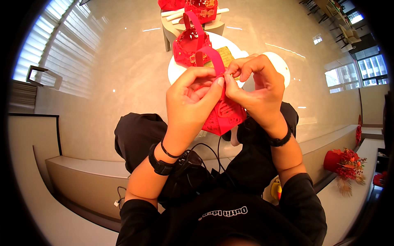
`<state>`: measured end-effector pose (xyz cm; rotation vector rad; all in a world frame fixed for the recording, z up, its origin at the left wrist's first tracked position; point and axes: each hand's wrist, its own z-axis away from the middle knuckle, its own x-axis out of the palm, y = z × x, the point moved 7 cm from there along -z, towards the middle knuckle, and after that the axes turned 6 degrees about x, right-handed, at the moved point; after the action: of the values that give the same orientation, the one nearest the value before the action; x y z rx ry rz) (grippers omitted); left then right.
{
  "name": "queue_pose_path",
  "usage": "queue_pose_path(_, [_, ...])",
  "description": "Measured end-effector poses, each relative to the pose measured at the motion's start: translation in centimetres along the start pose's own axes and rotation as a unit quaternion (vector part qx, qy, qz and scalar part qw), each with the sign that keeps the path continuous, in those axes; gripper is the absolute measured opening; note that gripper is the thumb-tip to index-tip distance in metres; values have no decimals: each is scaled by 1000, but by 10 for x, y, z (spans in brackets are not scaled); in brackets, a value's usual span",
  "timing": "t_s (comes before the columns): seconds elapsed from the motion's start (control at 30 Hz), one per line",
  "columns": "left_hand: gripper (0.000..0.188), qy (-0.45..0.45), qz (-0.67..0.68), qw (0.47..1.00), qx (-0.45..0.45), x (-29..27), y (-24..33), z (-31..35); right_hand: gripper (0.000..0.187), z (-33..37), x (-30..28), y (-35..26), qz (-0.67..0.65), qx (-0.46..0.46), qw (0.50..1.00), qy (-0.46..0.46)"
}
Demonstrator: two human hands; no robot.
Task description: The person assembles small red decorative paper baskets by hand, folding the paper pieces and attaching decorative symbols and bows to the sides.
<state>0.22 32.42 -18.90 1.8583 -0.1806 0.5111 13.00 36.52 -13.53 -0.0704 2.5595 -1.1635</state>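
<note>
A red cut-out basket point(223, 114) with a strap handle hangs in front of me, over my lap. My left hand point(191, 92) pinches it where the handle point(213, 56) meets the rim, thumb on the outside. Close against that spot, my right hand point(256, 80) has thumb and forefinger pressed together; whatever is between the tips is too small to name. Just beyond stands a second red basket point(189, 49) with a raised handle, on a round white table point(175, 74). Beside it lies a flat yellowish-green piece point(225, 57), partly hidden by the handle.
On a beige stand point(169, 30) farther off are more red baskets point(201, 11) and white rolls point(174, 15). A white round surface point(279, 65) lies right of my right hand. Red flowers in a pot point(342, 160) stand on the ledge at right. A dark cable point(205, 144) crosses my lap.
</note>
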Motion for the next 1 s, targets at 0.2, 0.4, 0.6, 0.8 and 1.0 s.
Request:
queue_pose_path(0.2, [15,13,-83,995,45,-2,4,0,23,1,0,1,29,-10,1000,3])
queue_pose_path(0.4, [15,0,-123,988,93,0,8,0,22,2,1,0,47,-16,999,5])
queue_pose_path(0.6, [14,-1,-180,976,123,0,14,0,19,2,2,2,61,-2,998,-10])
queue_pose_path(0.8, [14,2,-142,985,99,-6,10,-2,14,2,-1,10,-12,40,998,-38])
queue_pose_path(1.0, [18,-22,-131,988,75,-4,8,0,16,0,-4,12,-36,53,997,-54])
